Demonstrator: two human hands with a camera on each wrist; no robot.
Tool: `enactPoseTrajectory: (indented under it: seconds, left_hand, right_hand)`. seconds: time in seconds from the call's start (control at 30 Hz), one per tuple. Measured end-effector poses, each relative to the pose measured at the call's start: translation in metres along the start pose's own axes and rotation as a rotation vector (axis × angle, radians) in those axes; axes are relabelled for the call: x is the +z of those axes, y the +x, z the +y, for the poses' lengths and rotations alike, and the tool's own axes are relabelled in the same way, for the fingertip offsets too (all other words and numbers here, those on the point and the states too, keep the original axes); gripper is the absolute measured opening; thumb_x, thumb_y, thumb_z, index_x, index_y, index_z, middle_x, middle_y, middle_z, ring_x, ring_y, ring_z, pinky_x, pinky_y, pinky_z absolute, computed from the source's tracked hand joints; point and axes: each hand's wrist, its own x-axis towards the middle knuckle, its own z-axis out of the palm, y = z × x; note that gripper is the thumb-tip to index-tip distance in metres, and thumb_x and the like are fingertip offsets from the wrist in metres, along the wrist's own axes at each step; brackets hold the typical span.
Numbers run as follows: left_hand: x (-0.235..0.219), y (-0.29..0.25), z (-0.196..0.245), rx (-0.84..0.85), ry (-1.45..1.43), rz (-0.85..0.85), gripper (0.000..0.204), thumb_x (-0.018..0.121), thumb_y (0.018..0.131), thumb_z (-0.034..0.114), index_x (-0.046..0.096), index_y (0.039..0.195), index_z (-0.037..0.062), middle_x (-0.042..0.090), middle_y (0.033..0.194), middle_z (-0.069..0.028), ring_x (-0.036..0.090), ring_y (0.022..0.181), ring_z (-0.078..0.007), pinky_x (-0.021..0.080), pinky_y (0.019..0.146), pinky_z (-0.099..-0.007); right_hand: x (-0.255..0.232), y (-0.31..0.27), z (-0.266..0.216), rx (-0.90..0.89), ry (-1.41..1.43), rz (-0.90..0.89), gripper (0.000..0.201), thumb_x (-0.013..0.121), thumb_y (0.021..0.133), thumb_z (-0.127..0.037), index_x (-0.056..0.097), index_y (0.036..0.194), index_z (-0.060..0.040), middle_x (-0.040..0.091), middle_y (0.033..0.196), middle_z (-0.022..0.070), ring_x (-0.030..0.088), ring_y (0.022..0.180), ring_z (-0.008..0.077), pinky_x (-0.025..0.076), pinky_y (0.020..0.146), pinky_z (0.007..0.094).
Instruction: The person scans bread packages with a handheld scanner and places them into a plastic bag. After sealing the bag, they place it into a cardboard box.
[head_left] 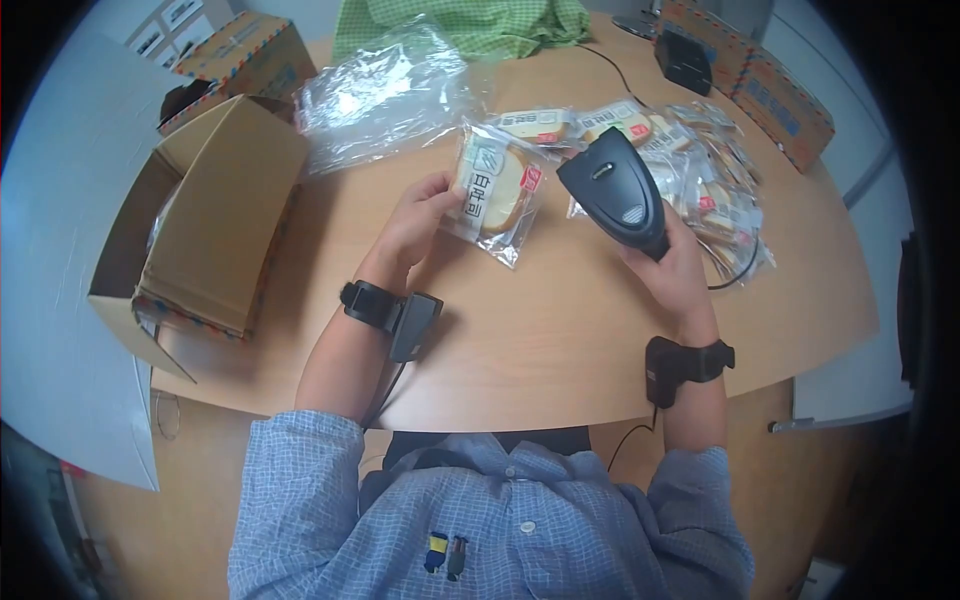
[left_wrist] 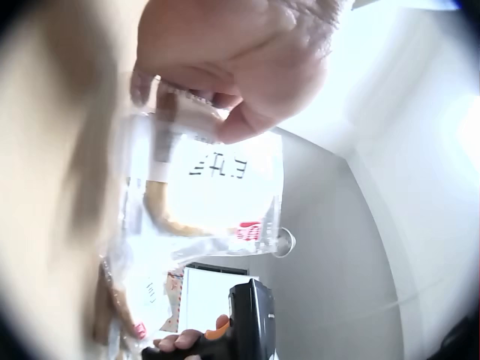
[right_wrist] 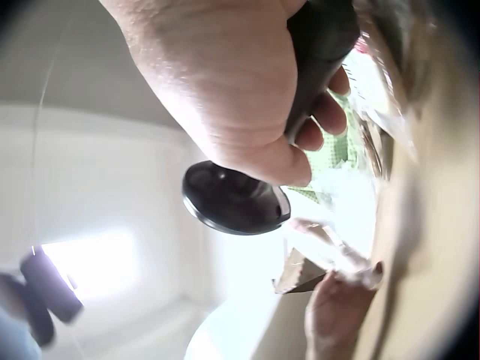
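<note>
In the head view my left hand [head_left: 416, 218] pinches the left edge of a clear packet of sliced bread [head_left: 497, 188], printed with dark characters and a red label. Up close in the left wrist view, thumb and fingers grip the top of that bread packet [left_wrist: 217, 180]. My right hand [head_left: 668, 264] is wrapped around the handle of a black barcode scanner [head_left: 614, 192], whose head tilts toward the packet. Seen from the right wrist, the fingers curl round the scanner's grip [right_wrist: 315, 64]. Several more bread packets [head_left: 715, 205] lie heaped behind and right of the scanner.
An open cardboard box [head_left: 215, 225] stands at the left, with another box [head_left: 245, 62] behind it. Crumpled clear plastic [head_left: 390, 95] lies at the back, before a green checked cloth [head_left: 460, 25]. A patterned carton [head_left: 775, 110] and a black device [head_left: 684, 64] stand at the back right.
</note>
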Motion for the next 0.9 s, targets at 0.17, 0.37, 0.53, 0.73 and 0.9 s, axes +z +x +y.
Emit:
enactPoseTrajectory:
  seconds: [0.17,0.37,0.53,0.73,0.9]
  left_hand:
    - [-0.003,-0.008,0.007,-0.012,-0.339,0.043,0.026,0.047,0.088,0.02,0.053,0.107,0.0031,0.059,0.092,-0.0063,0.056,0.082,-0.0159,0.044,0.075,-0.0292]
    - [-0.023,0.001,-0.017,-0.082,-1.186,-0.337,0.05,0.045,0.085,0.044,0.048,0.106,-0.0008,0.044,0.074,-0.0072,0.042,0.06,-0.0162,0.039,0.052,-0.028]
    - [-0.024,0.0,-0.014,-0.166,-1.151,-0.442,0.054,0.045,0.084,0.048,0.048,0.107,-0.0009,0.045,0.075,-0.0089,0.043,0.058,-0.0165,0.039,0.05,-0.0277]
    - [-0.015,-0.005,-0.011,-0.212,-1.082,-0.411,0.054,0.043,0.087,0.047,0.047,0.11,-0.0021,0.051,0.076,-0.0113,0.047,0.058,-0.0187,0.04,0.047,-0.0279]
    - [-0.013,-0.001,-0.014,-0.283,-0.878,-0.135,0.051,0.042,0.088,0.046,0.047,0.111,-0.0001,0.055,0.07,-0.0096,0.052,0.053,-0.0187,0.041,0.044,-0.0268]
  right_hand:
    - [0.004,0.026,-0.013,-0.143,-0.075,-0.086,0.051,0.065,0.067,-0.002,0.049,0.116,-0.0014,0.062,0.094,0.0132,0.059,0.087,0.0207,0.044,0.082,0.0298]
    - [0.005,0.057,-0.057,-0.137,0.031,-0.287,0.049,0.061,0.065,0.001,0.052,0.113,-0.0017,0.062,0.09,0.0116,0.059,0.082,0.02,0.044,0.078,0.0287]
    - [0.016,0.057,-0.057,-0.229,-0.09,-0.505,0.049,0.062,0.061,-0.003,0.053,0.11,-0.0037,0.061,0.085,0.0144,0.06,0.076,0.0288,0.046,0.07,0.0332]
    - [0.031,0.049,-0.055,-0.269,-0.186,-0.576,0.05,0.062,0.058,-0.007,0.055,0.107,-0.0041,0.061,0.088,0.0169,0.059,0.08,0.0341,0.046,0.068,0.0374]
    - [0.038,0.046,-0.056,-0.232,-0.272,-0.547,0.048,0.068,0.056,-0.009,0.056,0.102,-0.0035,0.061,0.089,0.0159,0.059,0.081,0.0329,0.046,0.068,0.0366]
